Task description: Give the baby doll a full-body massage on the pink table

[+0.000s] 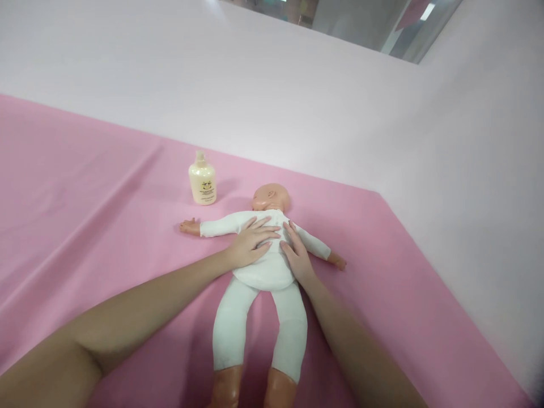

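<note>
A baby doll (266,277) with a white cloth body lies stretched out, its bald head turned to the left and its arms spread wide. My left hand (253,243) rests flat on the left side of the doll's torso, fingers spread. On the right side of the torso lies my right hand (296,255), its fingers stretched out and touching the cloth. Neither hand grips anything. Beyond the doll's left-pointing arm stands a pale yellow pump bottle (203,180) with a dark printed label, upright and apart from my hands.
Pink cloth (106,226) covers the surface under the doll, with creases on the left. A white wall (297,107) rises behind and to the right of it. High up is a window-like opening (357,25). The doll's feet are cut off by the lower frame edge.
</note>
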`<state>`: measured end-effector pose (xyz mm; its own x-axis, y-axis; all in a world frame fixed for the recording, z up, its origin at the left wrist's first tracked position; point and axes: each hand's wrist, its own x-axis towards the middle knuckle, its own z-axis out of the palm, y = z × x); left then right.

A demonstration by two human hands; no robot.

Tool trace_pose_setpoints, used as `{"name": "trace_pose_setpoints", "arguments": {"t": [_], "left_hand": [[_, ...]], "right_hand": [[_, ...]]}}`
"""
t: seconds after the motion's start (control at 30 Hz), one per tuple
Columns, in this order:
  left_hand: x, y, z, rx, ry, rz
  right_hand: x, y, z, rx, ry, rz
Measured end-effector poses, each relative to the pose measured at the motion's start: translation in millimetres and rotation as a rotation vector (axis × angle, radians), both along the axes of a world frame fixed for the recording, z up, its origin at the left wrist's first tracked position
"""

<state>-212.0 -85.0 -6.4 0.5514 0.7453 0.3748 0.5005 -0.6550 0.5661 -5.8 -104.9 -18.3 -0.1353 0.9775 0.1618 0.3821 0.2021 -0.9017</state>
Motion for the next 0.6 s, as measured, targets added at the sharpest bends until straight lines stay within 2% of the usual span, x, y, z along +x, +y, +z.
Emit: {"name": "trace_pose_setpoints", "arguments": {"t": [0.6], "left_hand": [[1.2,-0.7,1.7,-0.002,-0.012,0.012]], "right_hand": [[-0.3,1.2,-1.1,0.004,0.002,-0.003]]}}
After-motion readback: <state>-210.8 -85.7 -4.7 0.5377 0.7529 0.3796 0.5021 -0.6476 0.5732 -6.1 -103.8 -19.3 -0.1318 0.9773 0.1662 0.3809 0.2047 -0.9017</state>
